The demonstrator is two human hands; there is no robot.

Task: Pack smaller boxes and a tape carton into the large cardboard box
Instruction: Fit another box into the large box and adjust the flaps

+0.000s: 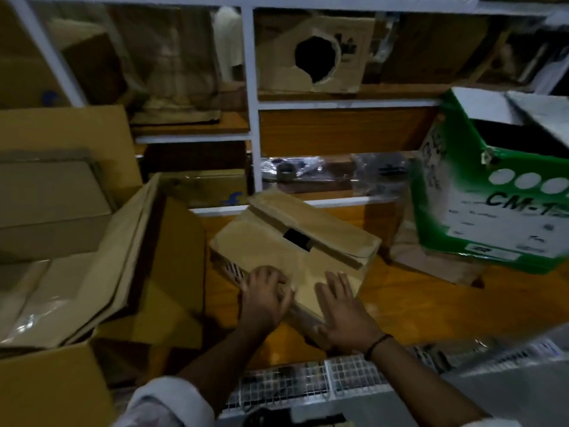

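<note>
A flat brown cardboard box (295,238) lies tilted on the wooden floor at the centre, with a dark gap between its top flaps. My left hand (266,295) grips its near left corner with curled fingers. My right hand (341,306) lies flat on the box's near end, fingers straight. To the left stands the large open cardboard box (129,241), its flaps spread, with smaller brown boxes (52,208) inside it. At the right edge sits a green and white carton (498,192) with its top open.
White shelving (251,103) at the back holds more cardboard boxes, one with a torn hole (314,58), and plastic-wrapped items (335,172). Wire-mesh packets (308,383) lie near my arms. Another brown box (49,386) fills the bottom left corner.
</note>
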